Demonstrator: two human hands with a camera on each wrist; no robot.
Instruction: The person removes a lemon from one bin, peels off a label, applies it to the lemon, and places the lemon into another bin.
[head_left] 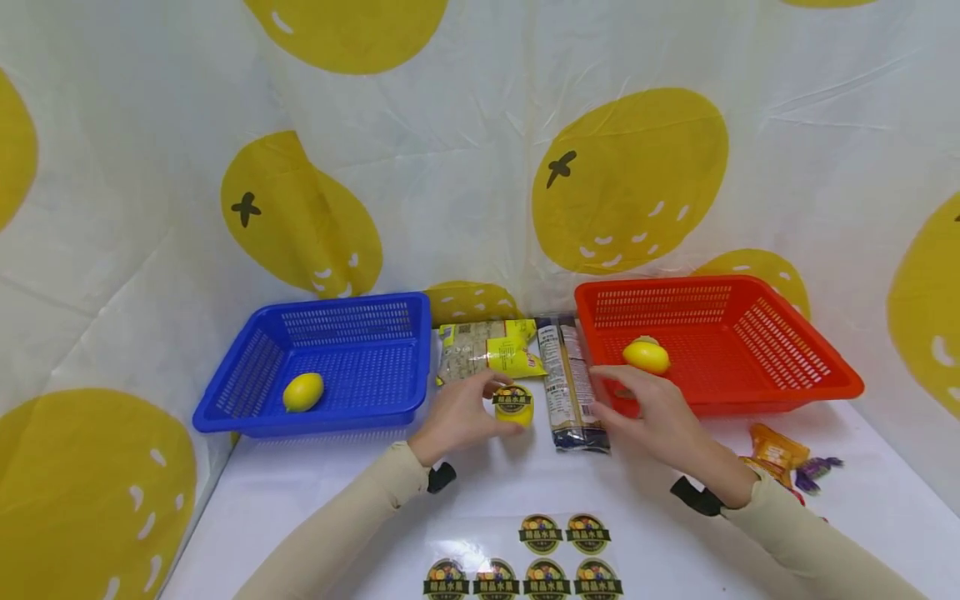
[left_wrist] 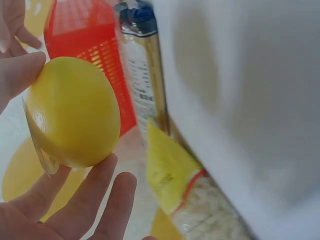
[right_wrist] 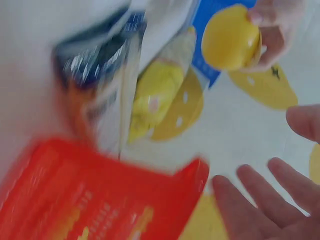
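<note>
My left hand (head_left: 480, 408) grips a yellow lemon (head_left: 514, 406) that stands on the white table between the two baskets, with a round dark label on its near face. In the left wrist view the thumb and fingers (left_wrist: 95, 200) curl round the lemon (left_wrist: 75, 112), and the label's edge sticks out at its left. To the right, my right hand (head_left: 630, 400) hovers with relaxed fingers (right_wrist: 270, 200) by the front wall of the red basket (head_left: 825, 375) and holds nothing. One lemon (head_left: 647, 356) lies in the red basket, another lemon (head_left: 303, 392) in the blue basket (head_left: 225, 400).
A long noodle pack (head_left: 570, 383) and a yellow snack bag (head_left: 487, 350) lie between the baskets. A sheet of round labels (head_left: 540, 554) sits at the table's near edge. Wrapped sweets (head_left: 780, 458) lie at the right. A lemon-print cloth hangs behind.
</note>
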